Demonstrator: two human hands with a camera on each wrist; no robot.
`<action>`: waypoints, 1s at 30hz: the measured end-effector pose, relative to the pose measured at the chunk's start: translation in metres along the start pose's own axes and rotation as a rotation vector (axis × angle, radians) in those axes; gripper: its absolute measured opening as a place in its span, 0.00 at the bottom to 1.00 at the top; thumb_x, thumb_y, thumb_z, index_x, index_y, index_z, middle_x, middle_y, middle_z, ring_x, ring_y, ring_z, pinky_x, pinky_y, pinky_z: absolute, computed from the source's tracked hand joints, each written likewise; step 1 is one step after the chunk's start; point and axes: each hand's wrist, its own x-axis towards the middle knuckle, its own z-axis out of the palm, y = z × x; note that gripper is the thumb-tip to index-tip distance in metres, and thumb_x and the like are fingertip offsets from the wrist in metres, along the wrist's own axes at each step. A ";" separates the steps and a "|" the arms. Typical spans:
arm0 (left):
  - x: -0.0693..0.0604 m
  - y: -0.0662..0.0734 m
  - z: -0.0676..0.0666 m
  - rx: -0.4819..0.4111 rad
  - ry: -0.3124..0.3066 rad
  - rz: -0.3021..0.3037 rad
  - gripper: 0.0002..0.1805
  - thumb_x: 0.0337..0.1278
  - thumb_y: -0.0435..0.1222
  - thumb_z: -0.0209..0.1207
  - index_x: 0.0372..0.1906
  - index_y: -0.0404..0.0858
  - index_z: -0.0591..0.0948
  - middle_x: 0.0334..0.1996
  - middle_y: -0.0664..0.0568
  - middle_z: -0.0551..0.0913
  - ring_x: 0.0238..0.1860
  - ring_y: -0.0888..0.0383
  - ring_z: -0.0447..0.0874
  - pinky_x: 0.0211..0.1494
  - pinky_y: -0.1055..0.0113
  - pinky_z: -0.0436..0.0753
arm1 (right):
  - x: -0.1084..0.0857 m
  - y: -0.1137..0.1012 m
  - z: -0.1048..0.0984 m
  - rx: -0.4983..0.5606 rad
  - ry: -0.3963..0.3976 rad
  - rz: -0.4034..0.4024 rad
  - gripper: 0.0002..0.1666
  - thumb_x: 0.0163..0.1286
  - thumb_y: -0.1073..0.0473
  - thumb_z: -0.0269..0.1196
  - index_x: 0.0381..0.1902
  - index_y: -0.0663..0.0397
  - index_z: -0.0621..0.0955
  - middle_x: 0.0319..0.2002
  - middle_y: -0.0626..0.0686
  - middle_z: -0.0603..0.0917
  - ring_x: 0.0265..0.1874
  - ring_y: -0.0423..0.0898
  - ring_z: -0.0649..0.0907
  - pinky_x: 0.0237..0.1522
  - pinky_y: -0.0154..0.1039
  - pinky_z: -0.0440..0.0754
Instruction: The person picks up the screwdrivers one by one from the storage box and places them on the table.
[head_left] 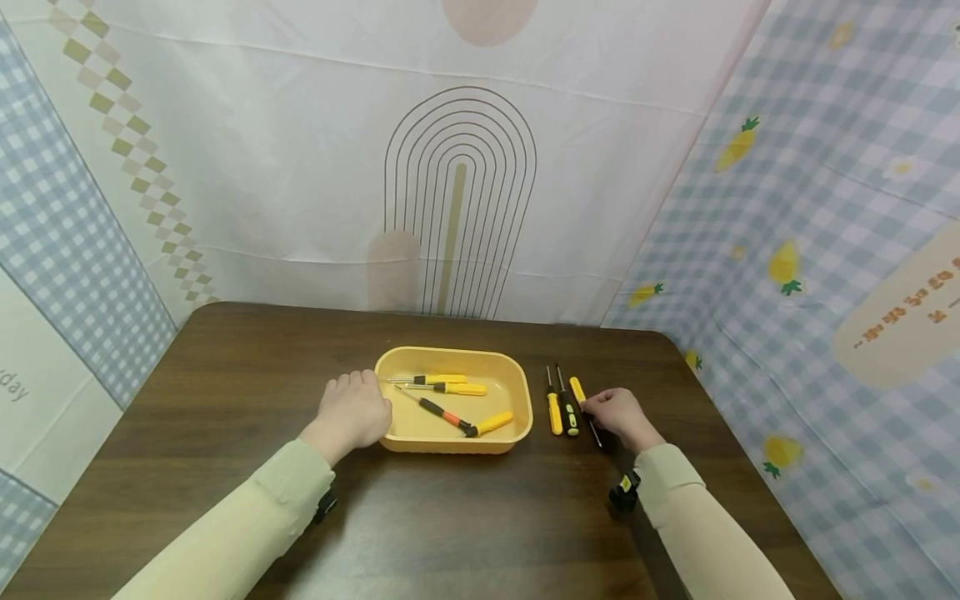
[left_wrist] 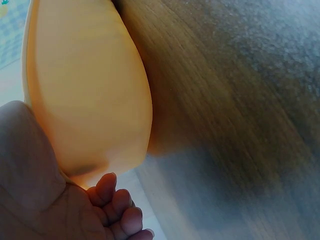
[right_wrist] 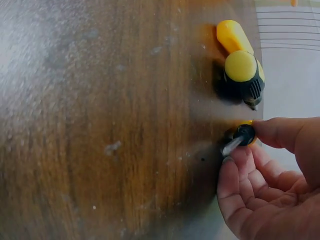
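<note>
Head view: screwdriver (head_left: 577, 388) sits pinched in right hand (head_left: 618, 412).

Brown table (head_left: 450, 517) — yellow basin (head_left: 450, 447), two screwdrivers (head_left: 555, 414).

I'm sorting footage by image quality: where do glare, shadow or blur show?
Head view: soft sheen on the near table, dark shadow beside the right sleeve; left wrist: pale, grainy glare upper right, the left hand dim; right wrist: pale glare upper left, the held screwdriver slightly soft at its shaft.

Free room nearside of tray (head_left: 450, 447); 2 screwdrivers (head_left: 555, 412) between tray and right hand (head_left: 620, 415).
</note>
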 end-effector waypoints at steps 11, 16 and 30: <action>0.000 0.000 -0.001 -0.009 -0.002 -0.001 0.22 0.65 0.42 0.46 0.48 0.24 0.68 0.37 0.38 0.71 0.42 0.41 0.70 0.49 0.46 0.67 | -0.003 0.000 -0.002 -0.028 0.023 0.001 0.15 0.70 0.56 0.60 0.41 0.64 0.84 0.31 0.56 0.81 0.25 0.45 0.76 0.28 0.39 0.74; 0.000 0.001 -0.001 -0.010 -0.005 -0.006 0.22 0.65 0.42 0.47 0.49 0.24 0.68 0.38 0.37 0.72 0.43 0.41 0.70 0.50 0.46 0.67 | -0.005 0.000 -0.003 -0.020 0.037 -0.022 0.14 0.69 0.58 0.60 0.42 0.66 0.82 0.39 0.59 0.81 0.30 0.47 0.78 0.32 0.40 0.77; 0.000 0.001 -0.002 -0.009 -0.015 -0.011 0.24 0.66 0.42 0.47 0.51 0.23 0.68 0.40 0.36 0.72 0.44 0.40 0.70 0.51 0.45 0.67 | 0.007 -0.005 0.009 0.003 0.096 -0.046 0.14 0.69 0.57 0.61 0.41 0.65 0.83 0.39 0.59 0.82 0.32 0.48 0.81 0.32 0.41 0.79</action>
